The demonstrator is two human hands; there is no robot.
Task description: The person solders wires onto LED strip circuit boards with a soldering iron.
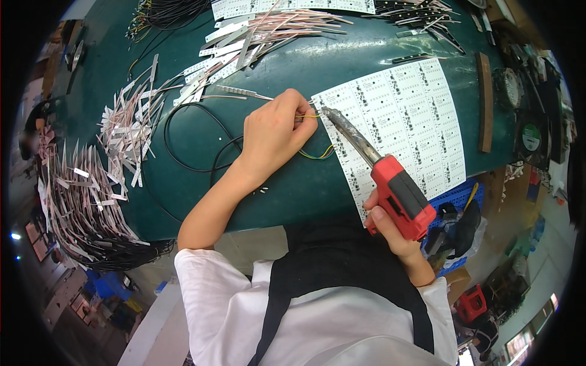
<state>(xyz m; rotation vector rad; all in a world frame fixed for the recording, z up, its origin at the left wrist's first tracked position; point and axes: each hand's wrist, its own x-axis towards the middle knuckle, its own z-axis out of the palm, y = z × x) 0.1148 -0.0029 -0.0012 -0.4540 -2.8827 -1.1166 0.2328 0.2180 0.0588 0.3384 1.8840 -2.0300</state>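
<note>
The left hand [271,131] is pinching thin coloured wires [309,116] at the left edge of a flat white circuit-board sheet [406,116]; the right hand [390,230] is gripping a red-and-black soldering gun [400,194], its dull metal tip slanting over that edge. Around them, a glossy dark-green tabletop [348,67] is bearing narrow pale strips [229,49] and a straight wooden bar [484,104]. Beyond, a blue mesh crate [453,197] is standing beside it.

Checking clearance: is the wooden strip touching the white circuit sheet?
Apart. The head view shows bare green tabletop between the wooden strip and the white circuit sheet's right edge.
</note>
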